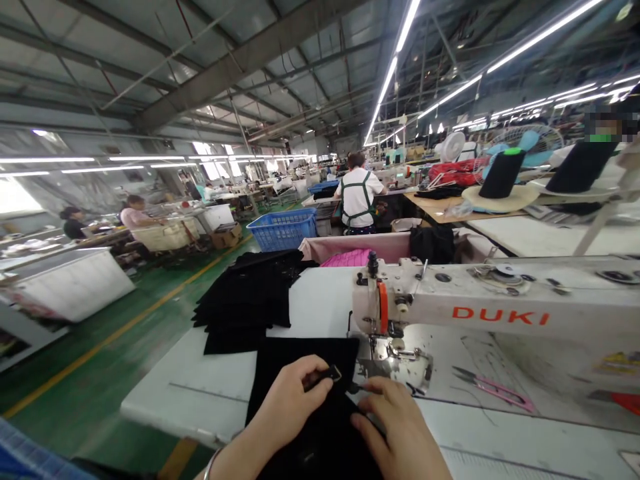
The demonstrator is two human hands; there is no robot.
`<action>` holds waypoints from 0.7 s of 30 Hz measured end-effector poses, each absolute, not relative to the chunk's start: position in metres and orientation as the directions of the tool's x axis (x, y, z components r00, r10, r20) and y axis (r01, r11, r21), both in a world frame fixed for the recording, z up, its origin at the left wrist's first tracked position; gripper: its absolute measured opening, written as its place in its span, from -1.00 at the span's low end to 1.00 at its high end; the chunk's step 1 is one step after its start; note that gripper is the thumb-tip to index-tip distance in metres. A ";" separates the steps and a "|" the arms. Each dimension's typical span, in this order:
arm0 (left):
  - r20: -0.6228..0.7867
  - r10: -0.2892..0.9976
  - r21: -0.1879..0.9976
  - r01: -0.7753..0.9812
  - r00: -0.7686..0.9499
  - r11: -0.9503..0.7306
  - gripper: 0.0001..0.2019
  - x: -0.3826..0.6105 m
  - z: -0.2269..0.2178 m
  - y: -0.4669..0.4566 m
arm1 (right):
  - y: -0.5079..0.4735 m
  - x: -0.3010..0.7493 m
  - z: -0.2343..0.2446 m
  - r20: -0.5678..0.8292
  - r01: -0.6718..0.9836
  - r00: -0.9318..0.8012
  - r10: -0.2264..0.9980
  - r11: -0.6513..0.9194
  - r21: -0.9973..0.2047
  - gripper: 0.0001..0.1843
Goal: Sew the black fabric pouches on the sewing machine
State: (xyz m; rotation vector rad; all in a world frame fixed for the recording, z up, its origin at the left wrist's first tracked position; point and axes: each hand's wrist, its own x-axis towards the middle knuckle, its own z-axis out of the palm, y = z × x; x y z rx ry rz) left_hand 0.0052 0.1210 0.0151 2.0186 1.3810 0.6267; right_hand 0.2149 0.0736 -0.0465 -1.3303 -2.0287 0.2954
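The cloth [300,350] was plain black, as was the fabric pile [245,293]; the bench [200,387] was white, the sewing machine [575,300] off-white with orange lettering [500,316], the snips handle [520,400] pink, the crate [285,230] blue, the floor [100,400] green, yellow-striped.

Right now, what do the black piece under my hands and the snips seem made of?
The black piece looks like matte fabric, flat with little shine. The snips have dull grey blades, likely metal, and evenly pink handles, perhaps plastic or coated metal.

Blue basket [287,231], yellow floor line [125,326], probably a fan [529,141]
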 end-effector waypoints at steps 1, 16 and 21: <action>0.020 0.936 0.791 0.567 0.352 -0.230 -0.85 0.005 0.023 0.118 | 0.073 0.217 -0.039 0.462 0.705 -0.248 0.852 0.486 -0.517 -0.92; -0.008 0.936 0.987 0.150 0.351 -0.048 -0.85 0.007 0.067 0.078 | 0.053 0.243 0.017 0.605 0.641 -0.351 0.714 0.655 -0.401 -0.94; -0.021 0.944 0.984 0.176 0.328 -0.039 -0.83 0.008 0.067 0.075 | 0.051 0.243 0.019 0.620 0.626 -0.321 0.715 0.652 -0.427 -0.95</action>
